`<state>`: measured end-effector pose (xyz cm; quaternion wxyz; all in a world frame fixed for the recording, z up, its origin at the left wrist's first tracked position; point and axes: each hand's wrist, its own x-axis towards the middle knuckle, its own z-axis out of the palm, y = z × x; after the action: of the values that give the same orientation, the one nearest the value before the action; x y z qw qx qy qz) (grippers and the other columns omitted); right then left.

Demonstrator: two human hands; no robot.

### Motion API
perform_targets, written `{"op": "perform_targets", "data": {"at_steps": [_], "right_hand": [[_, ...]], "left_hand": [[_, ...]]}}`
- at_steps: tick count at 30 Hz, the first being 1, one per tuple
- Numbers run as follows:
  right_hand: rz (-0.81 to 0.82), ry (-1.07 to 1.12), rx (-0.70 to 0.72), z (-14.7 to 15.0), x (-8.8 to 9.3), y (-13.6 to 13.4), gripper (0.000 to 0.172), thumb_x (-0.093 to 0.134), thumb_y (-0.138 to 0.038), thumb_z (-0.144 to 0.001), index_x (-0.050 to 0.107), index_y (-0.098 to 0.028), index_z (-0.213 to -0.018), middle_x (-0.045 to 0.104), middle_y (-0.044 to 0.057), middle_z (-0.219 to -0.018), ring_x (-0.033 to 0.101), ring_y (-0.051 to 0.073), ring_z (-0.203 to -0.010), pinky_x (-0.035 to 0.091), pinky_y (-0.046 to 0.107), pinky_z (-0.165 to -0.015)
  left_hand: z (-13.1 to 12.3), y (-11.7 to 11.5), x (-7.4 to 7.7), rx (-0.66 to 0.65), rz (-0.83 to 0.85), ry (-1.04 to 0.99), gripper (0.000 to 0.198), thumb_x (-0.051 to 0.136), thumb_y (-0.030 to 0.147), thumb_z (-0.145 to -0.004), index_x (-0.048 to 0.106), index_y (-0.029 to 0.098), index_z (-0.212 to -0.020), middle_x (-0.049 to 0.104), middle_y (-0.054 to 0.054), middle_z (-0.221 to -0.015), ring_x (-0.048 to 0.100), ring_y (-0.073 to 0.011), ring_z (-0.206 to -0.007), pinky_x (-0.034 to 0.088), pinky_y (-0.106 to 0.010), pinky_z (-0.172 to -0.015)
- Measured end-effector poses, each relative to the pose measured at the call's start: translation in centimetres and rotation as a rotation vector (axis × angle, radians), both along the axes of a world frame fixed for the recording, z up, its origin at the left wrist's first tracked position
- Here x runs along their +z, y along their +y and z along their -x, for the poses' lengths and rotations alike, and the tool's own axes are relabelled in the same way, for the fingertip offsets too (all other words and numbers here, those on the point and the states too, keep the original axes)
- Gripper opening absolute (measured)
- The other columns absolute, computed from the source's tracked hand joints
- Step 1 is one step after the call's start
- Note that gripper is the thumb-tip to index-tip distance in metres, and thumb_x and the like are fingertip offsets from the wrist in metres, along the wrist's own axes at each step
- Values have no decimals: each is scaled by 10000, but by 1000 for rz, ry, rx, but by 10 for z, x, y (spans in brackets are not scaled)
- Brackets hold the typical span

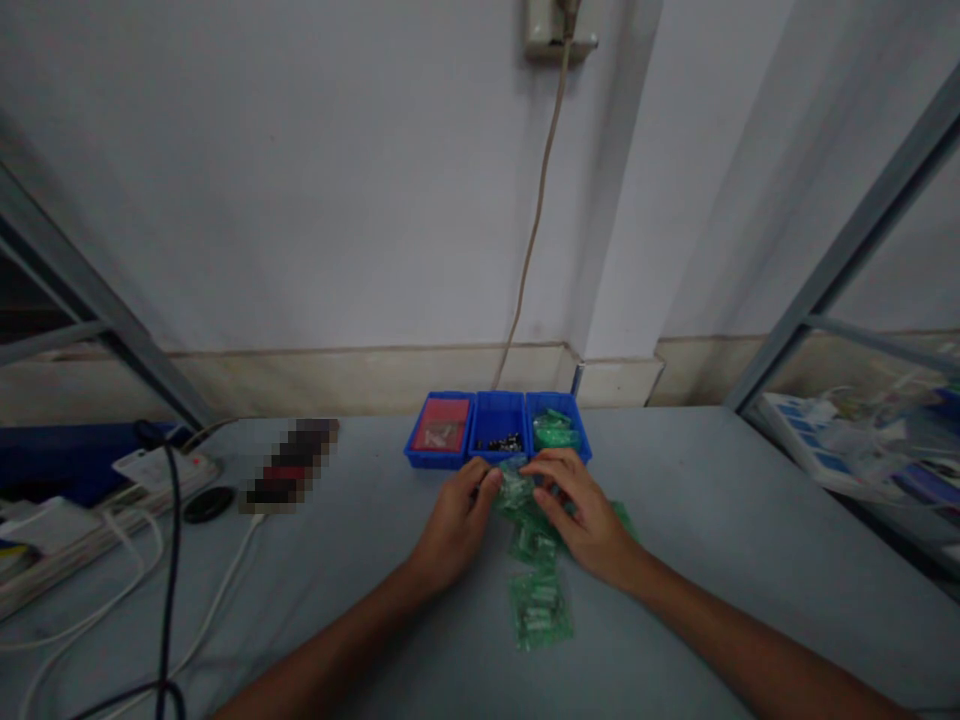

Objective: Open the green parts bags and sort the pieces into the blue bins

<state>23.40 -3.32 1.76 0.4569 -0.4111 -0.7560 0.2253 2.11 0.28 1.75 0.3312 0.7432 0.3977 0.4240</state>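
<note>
My left hand (454,525) and my right hand (584,510) meet over a small green plastic bag (516,490) on the grey table (360,600), fingers pinched on it from both sides. More green bags of small parts lie just below, one under my right hand (534,543) and one nearer to me (541,608). Right behind the hands stand three blue bins: the left bin (439,438) with a red lining, the middle bin (498,432) with small dark parts, the right bin (556,430) with green bags.
A power strip (161,468) with black and white cables (171,560) lies at the left, beside a blue box and papers. A beige cord (536,220) hangs down the wall from a socket. Metal frame bars stand left and right; cluttered items fill the right shelf (862,440).
</note>
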Motion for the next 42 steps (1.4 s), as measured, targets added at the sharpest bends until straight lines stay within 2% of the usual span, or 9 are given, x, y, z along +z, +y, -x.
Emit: {"op": "perform_targets", "data": {"at_steps": [3, 5, 8, 11, 17, 22, 29, 37, 42], "right_hand": [[-27, -32, 48, -1, -3, 3, 303, 501, -185, -1068, 661, -311, -1292, 601, 73, -1255, 594, 231, -1192, 501, 388, -1021], [-25, -33, 52, -1, -4, 3, 312, 544, -155, -1035, 662, -307, -1281, 602, 74, -1243, 588, 236, -1197, 524, 377, -976], [-18, -43, 21, -1, -5, 3, 275, 663, -225, -996, 671, -297, -1261, 593, 80, -1222, 598, 248, -1154, 554, 355, -892], [-57, -37, -46, -1, -4, 4, 140, 627, -280, -1031, 710, -270, -1143, 594, 85, -1192, 602, 257, -1168, 527, 393, -990], [-65, 113, -290, -11, -3, 15, 172, 526, -331, -1083, 648, -249, -1172, 687, 69, -1108, 646, 252, -1053, 511, 405, -944], [-261, 106, -461, -25, 3, 25, 198, 484, -309, -1090, 646, -240, -1182, 671, 90, -1120, 614, 270, -1078, 489, 439, -963], [-353, -45, -483, -30, 3, 31, 195, 469, -264, -1092, 649, -249, -1165, 668, 90, -1119, 588, 287, -1108, 460, 475, -1003], [-207, -348, -398, -31, -9, 40, 226, 484, -220, -1084, 706, -259, -1101, 730, 77, -1074, 601, 295, -1025, 439, 463, -901], [-294, -307, -454, -30, -6, 36, 231, 511, -199, -1064, 691, -251, -1199, 686, 97, -1195, 586, 298, -1104, 431, 468, -945]], "left_hand": [[-1, -1, -2, -13, 71, -6, 435, 438, 496, -1081, 497, 199, -769, 452, 28, -756, 453, -155, -714, 371, -267, -681], [-2, -1, -2, -27, 104, -18, 446, 443, 513, -1076, 497, 198, -766, 443, 30, -756, 448, -153, -714, 369, -266, -680], [-2, -1, 0, -78, 112, -27, 452, 455, 523, -1072, 539, 189, -780, 486, 17, -780, 478, -160, -738, 398, -274, -710], [-1, -4, 3, -140, 103, -5, 474, 421, 498, -1094, 629, 177, -813, 581, -16, -827, 561, -183, -806, 446, -296, -784], [0, -9, 5, -172, -126, 146, 290, 487, 358, -1097, 737, 214, -1064, 694, -65, -1070, 629, -222, -1056, 467, -373, -1001], [1, -10, 0, -195, -273, 359, 219, 623, 252, -1034, 725, 254, -1227, 688, -79, -1277, 586, -256, -1211, 436, -439, -1086], [1, -8, -2, -129, -281, 456, 198, 664, 259, -1017, 752, 302, -1188, 727, -41, -1269, 599, -281, -1207, 413, -471, -1022], [0, -9, -3, -110, -285, 462, 203, 654, 238, -1013, 758, 298, -1176, 720, -42, -1280, 604, -277, -1205, 403, -469, -1020], [1, -8, -3, -86, -284, 476, 266, 587, 204, -1036, 753, 298, -1221, 703, -65, -1342, 592, -297, -1239, 421, -502, -1034]]}}
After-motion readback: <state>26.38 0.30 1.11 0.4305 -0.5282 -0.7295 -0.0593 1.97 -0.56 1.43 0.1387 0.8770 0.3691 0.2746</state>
